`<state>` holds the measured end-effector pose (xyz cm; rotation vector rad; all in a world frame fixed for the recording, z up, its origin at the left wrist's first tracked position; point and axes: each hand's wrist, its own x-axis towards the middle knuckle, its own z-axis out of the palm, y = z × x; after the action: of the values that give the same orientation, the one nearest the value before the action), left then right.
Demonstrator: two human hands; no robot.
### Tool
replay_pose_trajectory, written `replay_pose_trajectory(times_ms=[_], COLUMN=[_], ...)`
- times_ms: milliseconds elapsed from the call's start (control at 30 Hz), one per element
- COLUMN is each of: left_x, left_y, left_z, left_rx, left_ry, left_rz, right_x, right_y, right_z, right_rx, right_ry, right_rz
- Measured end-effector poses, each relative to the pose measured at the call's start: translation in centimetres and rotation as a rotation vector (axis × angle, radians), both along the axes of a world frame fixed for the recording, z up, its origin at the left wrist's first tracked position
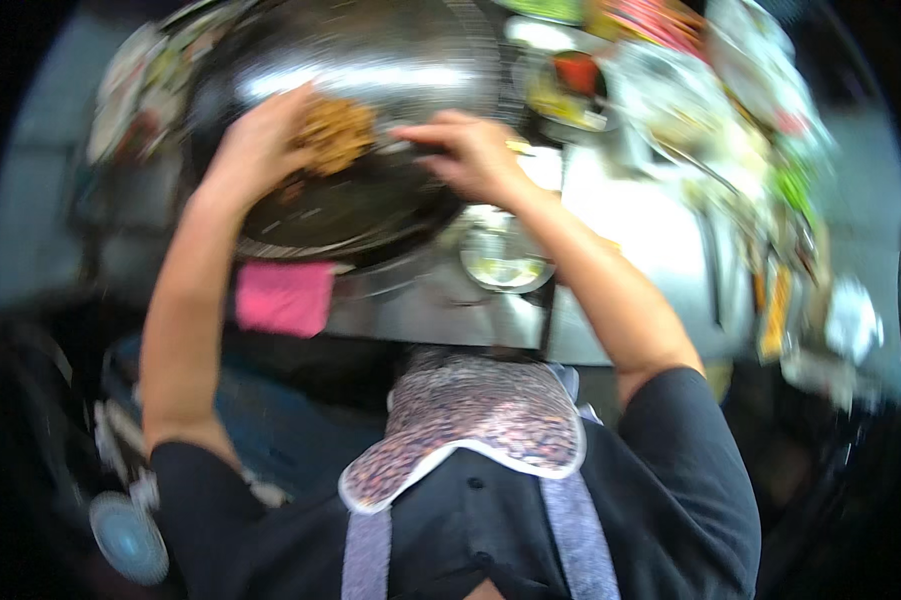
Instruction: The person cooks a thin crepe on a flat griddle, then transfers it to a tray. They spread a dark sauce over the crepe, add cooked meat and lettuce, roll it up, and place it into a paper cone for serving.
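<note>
A large dark wok fills the upper left, shiny and blurred. Over it is a clump of golden-brown food pieces; their exact kind is too smeared to tell. My left hand is curled against the clump's left side, thumb and fingers gripping its edge. From the right, my right hand reaches over the wok's rim with its fingers closed. A small pale, shiny bit shows at its fingertips, beside the food; what it belongs to cannot be made out.
A pink cloth lies on the metal counter below the wok. To its right stands a round metal bowl. Another bowl with red and yellow food, plastic bags and several utensils occupy the right side.
</note>
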<state>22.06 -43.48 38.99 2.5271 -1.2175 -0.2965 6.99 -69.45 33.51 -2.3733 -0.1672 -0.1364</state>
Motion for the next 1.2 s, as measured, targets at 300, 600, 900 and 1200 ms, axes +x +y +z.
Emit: replay_pose_trajectory(times_ms=[300,600,900,1200], left_x=[-14.9,-38.9,-54.4,-51.8], left_y=[-22.7,-57.9,-78.5,-72.0], left_z=[3.9,-2.2,-13.3,-13.6], left_rx=[0.100,-0.163,-0.241,-0.452], left_ry=[0.075,0.097,0.223,0.215], left_rz=[-0.173,-0.683,-0.753,-0.679], right_x=[-19.9,-51.4,-63.3,-63.2], right_y=[-16.3,-41.5,-56.2,-58.8], right_z=[0.1,3.9,3.2,5.5], right_rx=[0.147,-0.009,-0.473,-0.947], right_ry=[-0.031,0.150,0.450,0.559], right_rz=[-0.236,-0.692,-0.928,-0.950])
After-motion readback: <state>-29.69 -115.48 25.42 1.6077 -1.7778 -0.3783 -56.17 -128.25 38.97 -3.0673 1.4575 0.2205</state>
